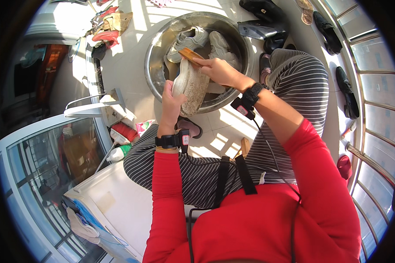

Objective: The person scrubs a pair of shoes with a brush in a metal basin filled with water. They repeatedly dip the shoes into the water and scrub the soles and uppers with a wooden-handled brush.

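A large round metal basin (pixel 148 72) stands on the floor in front of me. Over its near left part, my left hand (pixel 173 98) grips a white shoe (pixel 195 88), its textured, dirty-looking sole turned up. My right hand (pixel 220 70) is closed on a brush with a wooden back (pixel 190 56), which lies against the upper end of that shoe; its bristles are hidden. Deeper in the basin lie a white lace-up shoe (pixel 192 37) and another pale shoe (pixel 218 44). Whether the basin holds water is hard to tell.
Black boots (pixel 265 29) stand beyond the basin at the right. Black shoes (pixel 346 92) line the ledge by the metal railing (pixel 375 72). A pile of shoes (pixel 110 26) lies at the upper left. A red broom (pixel 123 133), a white-and-green bottle (pixel 118 153) and a white cabinet (pixel 118 197) are at my left.
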`<state>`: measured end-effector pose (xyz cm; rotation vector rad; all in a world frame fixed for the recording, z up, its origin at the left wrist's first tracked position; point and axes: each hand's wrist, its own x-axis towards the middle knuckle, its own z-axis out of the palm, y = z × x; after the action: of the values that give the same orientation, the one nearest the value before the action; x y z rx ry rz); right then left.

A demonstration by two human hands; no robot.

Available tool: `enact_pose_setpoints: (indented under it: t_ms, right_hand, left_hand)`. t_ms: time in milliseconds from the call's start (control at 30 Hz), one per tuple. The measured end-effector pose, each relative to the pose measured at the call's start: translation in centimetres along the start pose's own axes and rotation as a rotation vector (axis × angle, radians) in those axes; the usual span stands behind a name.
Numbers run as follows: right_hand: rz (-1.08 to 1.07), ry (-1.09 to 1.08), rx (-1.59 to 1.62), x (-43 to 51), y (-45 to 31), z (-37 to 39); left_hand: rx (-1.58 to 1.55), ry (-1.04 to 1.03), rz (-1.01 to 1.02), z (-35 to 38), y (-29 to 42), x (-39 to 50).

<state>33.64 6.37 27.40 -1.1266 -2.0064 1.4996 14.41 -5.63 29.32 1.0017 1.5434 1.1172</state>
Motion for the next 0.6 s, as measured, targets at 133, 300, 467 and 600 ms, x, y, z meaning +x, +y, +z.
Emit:
enact_pose_setpoints:
  t_ms: [133,300,467,600]
  right_hand:
    - [0.033,-0.075,-0.099,-1.2,-0.8,0.1]
    - [0.297,0.087,0.091,2.8,1.8,-1.6]
    - [0.07,0.065,-0.003,-1.0,0.6,2.0]
    - [0.112,-0.085,-0.011,-3.9,-1.4,4.0]
  left_hand:
    - [0.101,0.002,0.045,-0.3,-0.5,0.4]
    - [-0.001,-0.044,0.073,0.9,-0.7,0.0]
    - [-0.534,0.16,-0.057,0.4,-1.3,1.3]
    - [-0.638,0.35,-0.092,-0.6,-1.1,2.3]
